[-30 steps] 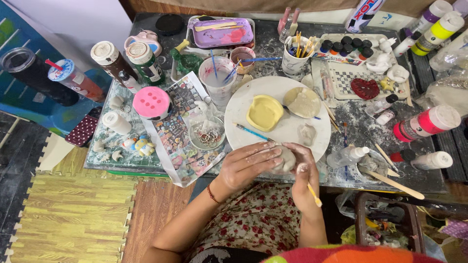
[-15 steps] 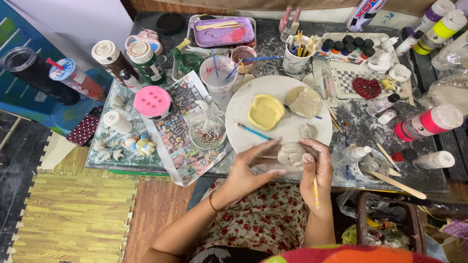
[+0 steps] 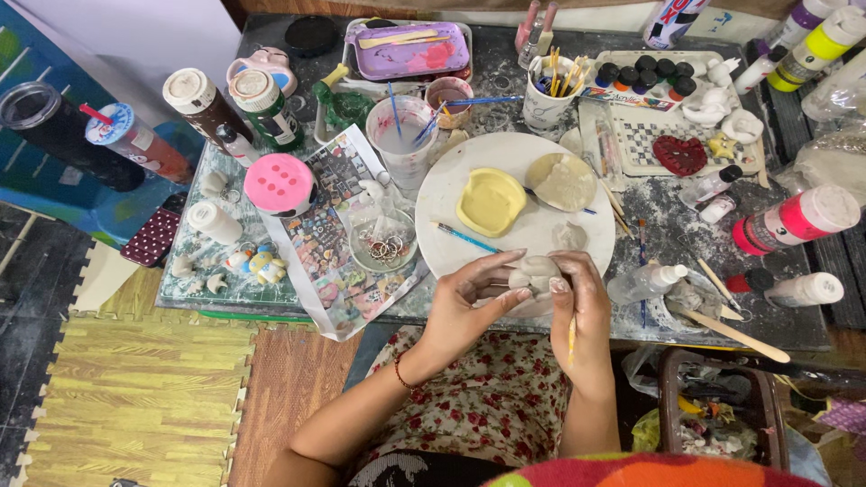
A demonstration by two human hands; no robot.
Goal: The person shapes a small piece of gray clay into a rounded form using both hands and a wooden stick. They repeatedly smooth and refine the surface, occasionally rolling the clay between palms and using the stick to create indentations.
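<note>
My left hand (image 3: pixel 469 302) cups a small pale clay piece (image 3: pixel 534 271) at the near rim of a round white plate (image 3: pixel 451 194). My right hand (image 3: pixel 577 307) rests against the same piece from the right and grips a thin yellow-handled tool (image 3: pixel 571 340) that points down toward my lap. On the plate lie a yellow mould (image 3: pixel 490 200), a beige clay disc (image 3: pixel 562 180), a small grey lump (image 3: pixel 568 236) and a blue-handled brush (image 3: pixel 465 237).
Paint bottles stand at the left (image 3: pixel 203 104) and right (image 3: pixel 794 221). A pink-lidded jar (image 3: pixel 278 183), a water cup (image 3: pixel 401 126), a glass bowl of rings (image 3: pixel 383 242), a brush cup (image 3: pixel 550 95), a purple tray (image 3: pixel 408 47) and a red heart (image 3: pixel 679 155) crowd the table.
My right hand has come up against the clay piece, and both hands have drawn closer together around it. The tool in the right hand now hangs downward.
</note>
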